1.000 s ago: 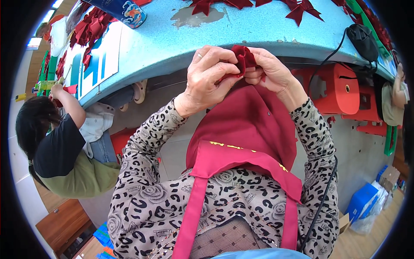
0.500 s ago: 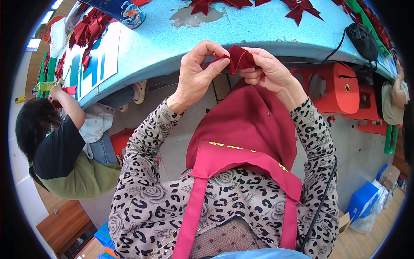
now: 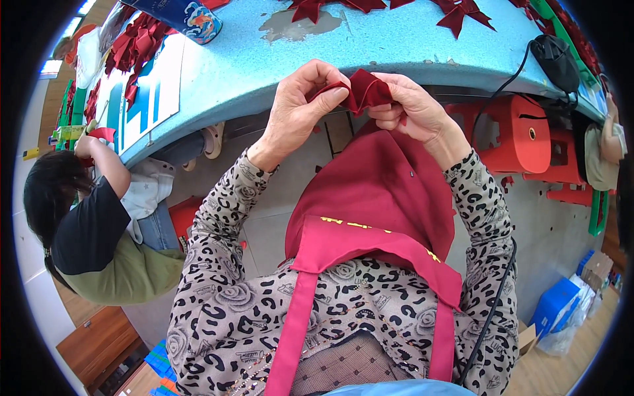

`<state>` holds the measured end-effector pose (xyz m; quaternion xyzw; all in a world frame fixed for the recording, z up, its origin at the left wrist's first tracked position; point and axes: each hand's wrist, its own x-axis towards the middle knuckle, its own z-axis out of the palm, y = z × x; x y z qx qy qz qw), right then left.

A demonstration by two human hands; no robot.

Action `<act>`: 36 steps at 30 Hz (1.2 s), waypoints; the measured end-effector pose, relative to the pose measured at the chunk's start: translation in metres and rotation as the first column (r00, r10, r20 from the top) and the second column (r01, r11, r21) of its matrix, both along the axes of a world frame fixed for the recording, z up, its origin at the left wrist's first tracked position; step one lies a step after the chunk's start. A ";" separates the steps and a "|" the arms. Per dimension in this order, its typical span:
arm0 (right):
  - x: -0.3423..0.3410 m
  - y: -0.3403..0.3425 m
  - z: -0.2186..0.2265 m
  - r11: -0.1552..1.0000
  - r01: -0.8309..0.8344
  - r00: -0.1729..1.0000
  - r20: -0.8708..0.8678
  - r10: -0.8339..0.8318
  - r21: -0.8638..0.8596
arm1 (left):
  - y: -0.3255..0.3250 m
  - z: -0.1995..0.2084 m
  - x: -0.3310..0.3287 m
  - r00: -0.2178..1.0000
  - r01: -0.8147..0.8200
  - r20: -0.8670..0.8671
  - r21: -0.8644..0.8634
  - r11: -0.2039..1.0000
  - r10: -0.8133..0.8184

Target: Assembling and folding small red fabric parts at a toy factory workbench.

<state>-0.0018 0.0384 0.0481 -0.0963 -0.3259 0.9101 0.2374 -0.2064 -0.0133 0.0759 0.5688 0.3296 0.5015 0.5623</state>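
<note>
By the blue table (image 3: 403, 43), dark-red ribbon (image 3: 367, 91), long axis left-to-right, hands (image 3: 290, 109) clamped on either side.

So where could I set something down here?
The blue table is bare between the grey patch and the red bow to its right. It's crowded at left by the blue cup and heaped red ribbons.

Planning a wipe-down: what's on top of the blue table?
Dark red bows, a blue container, a black item and a white-and-blue panel show. The tabletop beneath them is covered; the left hand and right hand hide part of its edge.
</note>
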 end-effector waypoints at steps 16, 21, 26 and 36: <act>0.014 0.003 0.007 0.998 0.058 0.998 0.027 -0.059 0.002 | -0.011 0.006 0.015 0.991 -0.013 0.133 -0.142 0.990 0.032; 0.018 0.006 0.008 0.996 0.081 0.996 0.029 -0.081 0.028 | -0.010 0.007 0.012 0.992 0.021 0.121 -0.340 0.940 0.022; 0.018 0.006 0.009 0.997 0.073 0.997 0.037 -0.074 0.032 | -0.008 -0.001 0.009 0.994 0.049 0.109 -0.332 0.942 -0.013; 0.015 0.003 0.008 0.998 0.040 0.999 0.029 -0.041 0.053 | -0.012 -0.001 0.004 0.999 0.052 0.007 -0.231 0.971 -0.051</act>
